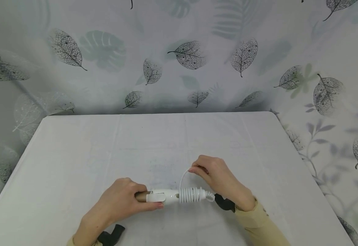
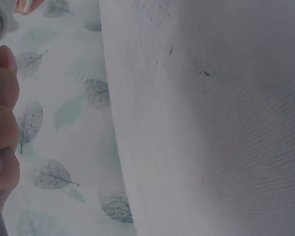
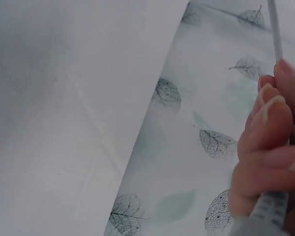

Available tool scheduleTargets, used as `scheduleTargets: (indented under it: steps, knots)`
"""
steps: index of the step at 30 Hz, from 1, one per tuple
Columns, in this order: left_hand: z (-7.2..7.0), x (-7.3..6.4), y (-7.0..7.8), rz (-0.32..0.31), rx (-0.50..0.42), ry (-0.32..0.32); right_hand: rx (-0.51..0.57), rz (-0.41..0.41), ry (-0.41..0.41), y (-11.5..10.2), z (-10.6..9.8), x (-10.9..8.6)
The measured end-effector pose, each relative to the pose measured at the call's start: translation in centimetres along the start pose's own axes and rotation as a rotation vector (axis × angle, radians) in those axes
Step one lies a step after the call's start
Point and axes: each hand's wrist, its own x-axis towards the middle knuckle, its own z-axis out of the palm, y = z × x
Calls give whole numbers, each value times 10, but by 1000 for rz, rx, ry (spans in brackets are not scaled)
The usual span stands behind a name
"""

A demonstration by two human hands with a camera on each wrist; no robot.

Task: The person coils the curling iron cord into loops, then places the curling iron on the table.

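A white curling iron (image 1: 170,196) with a tan barrel lies across in front of me in the head view. My left hand (image 1: 122,198) grips it by the barrel, fingers wrapped round, thumb along the near side by the clamp lever (image 1: 156,197). White cord (image 1: 191,195) is wound in several tight turns round the handle's right end. From these turns a short length of cord (image 1: 182,178) rises to my right hand (image 1: 217,172), which pinches it between thumb and fingers. A ribbed cord sleeve (image 3: 271,209) shows under the right fingers in the right wrist view.
The white-covered table (image 1: 154,143) stretches out behind the hands. A leaf-patterned curtain or wall covering (image 1: 172,82) rises at its far edge and both sides. Dark wrist-camera mounts (image 1: 225,203) sit under the wrists.
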Motion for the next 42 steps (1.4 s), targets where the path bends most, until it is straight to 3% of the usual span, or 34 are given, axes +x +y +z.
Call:
scheduleTargets:
  steps: [16, 25, 34, 42]
  knots:
    - [4, 3, 1, -24, 137, 2, 56, -118, 52, -22, -1, -3]
    - [6, 3, 2, -136, 138, 27, 74, -167, 54, -31, 1, -5]
    - [1, 4, 4, -288, 92, 27, 112, -214, 58, -36, 5, -4]
    - [0, 4, 6, -355, 100, 50, 159, -262, 31, -36, 11, -4]
